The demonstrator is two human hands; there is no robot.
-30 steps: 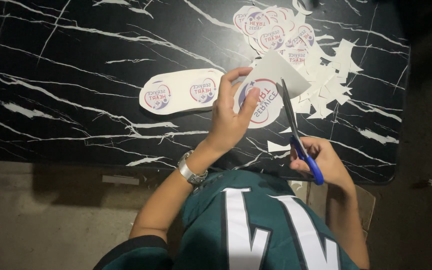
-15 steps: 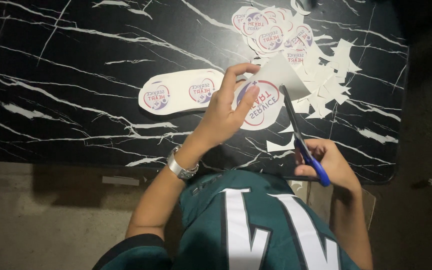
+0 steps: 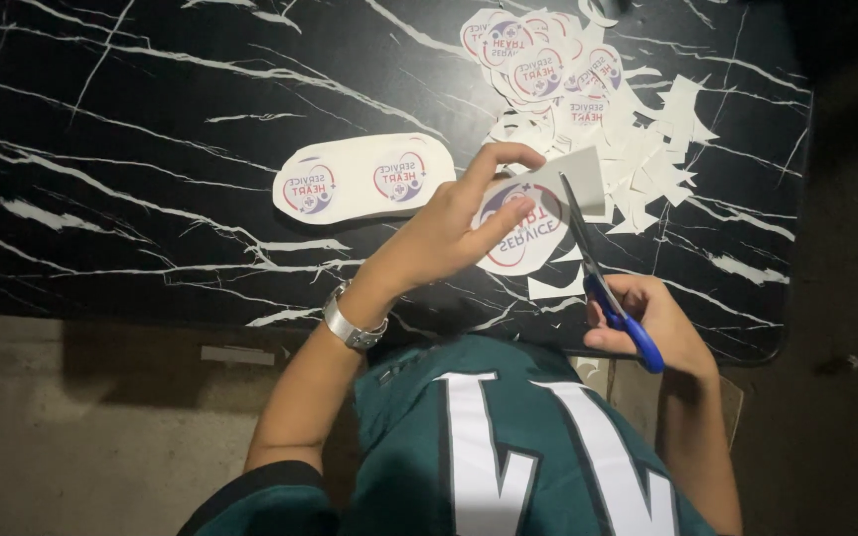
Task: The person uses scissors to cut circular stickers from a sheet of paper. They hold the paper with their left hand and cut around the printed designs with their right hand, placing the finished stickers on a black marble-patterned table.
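Jersey (image 3: 508,447) nearest, green with white numerals. Right hand (image 3: 652,323) closed through the blue handles of the scissors (image 3: 593,263), blades into the paper sticker (image 3: 528,223). Left hand (image 3: 449,233) pinches that sticker just above the bench (image 3: 151,199), thumb and fingers pressed on its edge; one grey corner still untrimmed. Left of it, an uncut strip (image 3: 364,179) with two round prints lies flat. Farthest: pile of finished rounds (image 3: 538,60), offcuts (image 3: 647,159) beside it. Judged mostly done, strip remaining.
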